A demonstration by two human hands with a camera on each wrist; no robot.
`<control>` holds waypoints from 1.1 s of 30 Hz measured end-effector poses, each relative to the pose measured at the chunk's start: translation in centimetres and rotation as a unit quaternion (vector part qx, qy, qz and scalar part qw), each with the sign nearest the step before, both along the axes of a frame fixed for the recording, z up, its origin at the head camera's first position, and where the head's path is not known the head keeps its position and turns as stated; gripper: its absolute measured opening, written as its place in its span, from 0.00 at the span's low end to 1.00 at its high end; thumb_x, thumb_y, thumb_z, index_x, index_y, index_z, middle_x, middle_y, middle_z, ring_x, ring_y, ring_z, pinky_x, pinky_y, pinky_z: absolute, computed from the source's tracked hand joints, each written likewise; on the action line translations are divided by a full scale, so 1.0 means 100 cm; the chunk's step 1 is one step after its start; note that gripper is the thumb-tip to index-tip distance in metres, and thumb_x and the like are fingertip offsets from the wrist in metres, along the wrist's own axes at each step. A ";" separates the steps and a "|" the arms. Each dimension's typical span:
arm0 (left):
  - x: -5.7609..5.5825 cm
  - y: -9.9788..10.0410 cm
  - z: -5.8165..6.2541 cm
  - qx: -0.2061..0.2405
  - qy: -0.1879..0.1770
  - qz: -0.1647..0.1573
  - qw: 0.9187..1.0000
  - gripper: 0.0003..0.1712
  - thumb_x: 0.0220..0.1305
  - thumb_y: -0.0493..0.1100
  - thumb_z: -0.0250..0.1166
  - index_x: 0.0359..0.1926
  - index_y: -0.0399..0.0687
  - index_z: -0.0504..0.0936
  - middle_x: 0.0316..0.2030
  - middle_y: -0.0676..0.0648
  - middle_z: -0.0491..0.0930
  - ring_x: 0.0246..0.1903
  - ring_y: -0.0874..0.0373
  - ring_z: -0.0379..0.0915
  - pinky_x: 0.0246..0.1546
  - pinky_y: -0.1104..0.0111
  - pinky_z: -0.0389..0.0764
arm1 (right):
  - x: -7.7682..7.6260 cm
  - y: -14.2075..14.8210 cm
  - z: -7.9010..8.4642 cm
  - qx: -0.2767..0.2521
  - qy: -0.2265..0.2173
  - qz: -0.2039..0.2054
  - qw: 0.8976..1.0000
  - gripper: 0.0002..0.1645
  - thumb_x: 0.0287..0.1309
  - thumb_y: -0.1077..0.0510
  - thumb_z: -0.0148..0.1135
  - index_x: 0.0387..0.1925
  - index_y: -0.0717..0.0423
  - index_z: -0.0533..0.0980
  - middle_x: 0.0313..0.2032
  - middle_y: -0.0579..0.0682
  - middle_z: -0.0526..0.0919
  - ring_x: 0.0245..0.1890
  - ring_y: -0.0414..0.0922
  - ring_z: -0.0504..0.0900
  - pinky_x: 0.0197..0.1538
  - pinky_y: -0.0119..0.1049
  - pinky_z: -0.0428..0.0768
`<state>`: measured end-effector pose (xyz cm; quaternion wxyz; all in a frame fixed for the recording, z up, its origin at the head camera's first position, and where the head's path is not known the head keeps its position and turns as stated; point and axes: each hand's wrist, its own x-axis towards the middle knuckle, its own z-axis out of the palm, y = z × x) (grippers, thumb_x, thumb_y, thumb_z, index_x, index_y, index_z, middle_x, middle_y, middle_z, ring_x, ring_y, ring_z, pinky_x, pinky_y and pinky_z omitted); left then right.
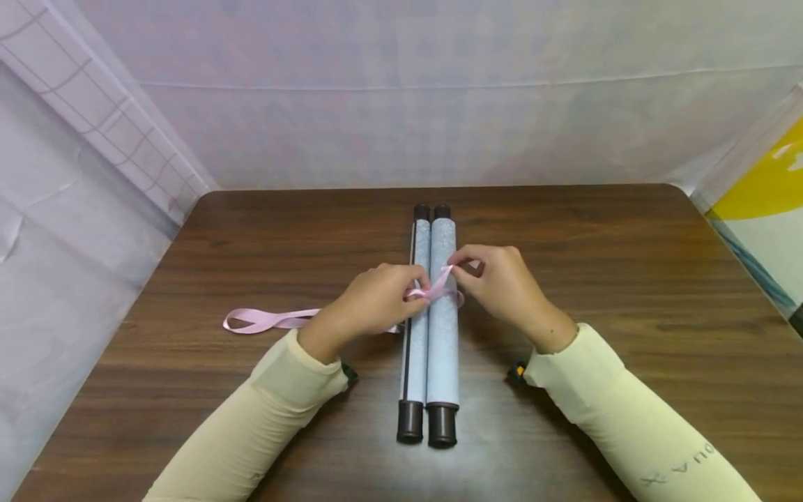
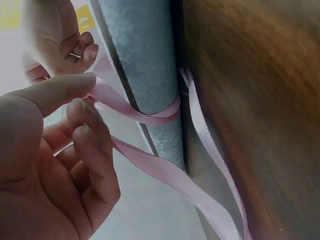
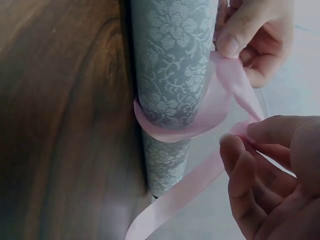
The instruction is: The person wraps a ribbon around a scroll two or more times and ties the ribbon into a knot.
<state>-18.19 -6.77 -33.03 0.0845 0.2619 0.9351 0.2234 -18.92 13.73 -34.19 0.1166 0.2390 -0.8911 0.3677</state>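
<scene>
A hanging scroll (image 1: 444,335), rolled from both ends into two side-by-side rolls, lies lengthwise before me. Its backing is pale blue with a floral weave, and dark brown knobs cap the ends. Round the middle of the rolls passes a pink ribbon (image 3: 180,200), whose long looped end trails left over the table. Above the left roll, my left hand (image 1: 379,296) pinches the ribbon between thumb and forefinger. My right hand (image 1: 502,286) pinches another stretch of it, at the right roll's outer side. Between the two hands the ribbon runs slantwise, as the right wrist view shows.
The wood-grain table (image 1: 596,251) ends at the back against a pale cloth wall (image 1: 408,132). White sheeting (image 1: 75,230) hangs on the left. At the right stands a panel with a yellow patch (image 1: 765,181).
</scene>
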 end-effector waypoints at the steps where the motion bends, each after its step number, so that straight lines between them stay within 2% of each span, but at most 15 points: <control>1: 0.001 0.001 0.000 0.000 0.003 0.000 1.000 0.06 0.61 0.50 0.62 0.37 0.56 0.79 0.21 0.55 0.77 0.16 0.64 0.70 0.15 0.71 0.71 | 0.000 0.000 -0.001 0.004 -0.011 0.005 1.000 0.05 0.54 0.61 0.64 0.35 0.54 0.82 0.30 0.49 0.85 0.19 0.37 0.77 0.18 0.33 0.77; 4: 0.001 0.001 0.001 0.006 0.017 0.003 1.000 0.06 0.61 0.51 0.62 0.36 0.57 0.79 0.21 0.55 0.76 0.17 0.63 0.69 0.16 0.70 0.72 | 0.000 0.000 -0.004 0.015 -0.044 0.029 0.999 0.07 0.56 0.62 0.62 0.37 0.57 0.82 0.34 0.51 0.85 0.19 0.40 0.79 0.18 0.33 0.79; 10: -0.001 0.001 0.001 0.028 0.021 0.014 0.999 0.08 0.61 0.53 0.62 0.36 0.58 0.78 0.19 0.53 0.74 0.16 0.62 0.67 0.15 0.71 0.69 | -0.002 -0.001 -0.011 0.044 -0.042 0.058 0.996 0.05 0.54 0.62 0.63 0.33 0.56 0.83 0.34 0.51 0.84 0.27 0.39 0.77 0.28 0.35 0.80; 15: -0.002 0.001 0.001 0.036 0.025 0.012 0.999 0.07 0.61 0.52 0.63 0.37 0.57 0.79 0.20 0.54 0.75 0.17 0.62 0.68 0.16 0.70 0.70 | -0.001 -0.002 -0.013 0.037 -0.062 0.080 0.994 0.05 0.55 0.62 0.62 0.34 0.56 0.83 0.32 0.51 0.83 0.22 0.42 0.75 0.23 0.35 0.77; 18: -0.003 0.001 0.001 0.039 0.028 0.010 0.999 0.06 0.60 0.51 0.63 0.36 0.57 0.79 0.20 0.53 0.74 0.18 0.61 0.67 0.16 0.71 0.69 | -0.001 -0.002 -0.014 0.029 -0.074 0.096 0.992 0.06 0.56 0.63 0.61 0.34 0.56 0.82 0.33 0.51 0.84 0.22 0.44 0.74 0.23 0.35 0.76; 23: -0.003 0.002 0.001 0.041 0.037 0.015 0.998 0.04 0.60 0.50 0.64 0.35 0.58 0.80 0.19 0.53 0.73 0.17 0.61 0.65 0.15 0.71 0.66 | -0.002 -0.002 -0.015 0.009 -0.109 0.122 0.986 0.08 0.55 0.67 0.58 0.33 0.58 0.82 0.35 0.52 0.84 0.31 0.44 0.77 0.35 0.41 0.79; 27: -0.003 0.002 0.001 0.044 0.041 0.020 0.998 0.04 0.59 0.49 0.64 0.34 0.58 0.80 0.20 0.53 0.73 0.17 0.61 0.65 0.16 0.71 0.66 | -0.001 -0.003 -0.015 0.005 -0.133 0.151 0.980 0.12 0.50 0.71 0.56 0.33 0.60 0.83 0.35 0.54 0.83 0.38 0.46 0.76 0.44 0.49 0.77; 30: -0.003 0.001 0.001 0.045 0.043 0.021 0.998 0.04 0.59 0.49 0.64 0.34 0.58 0.80 0.20 0.54 0.74 0.18 0.62 0.66 0.16 0.71 0.67 | -0.001 -0.003 -0.015 0.006 -0.133 0.167 0.977 0.12 0.47 0.71 0.57 0.33 0.60 0.83 0.35 0.54 0.83 0.38 0.46 0.75 0.44 0.52 0.75; 33: -0.004 0.001 0.001 0.044 0.043 0.021 0.998 0.04 0.59 0.49 0.64 0.34 0.58 0.80 0.21 0.53 0.73 0.18 0.62 0.66 0.17 0.71 0.67 | 0.000 -0.003 -0.014 0.007 -0.127 0.174 0.977 0.10 0.47 0.68 0.60 0.31 0.58 0.83 0.32 0.53 0.82 0.35 0.45 0.74 0.40 0.50 0.76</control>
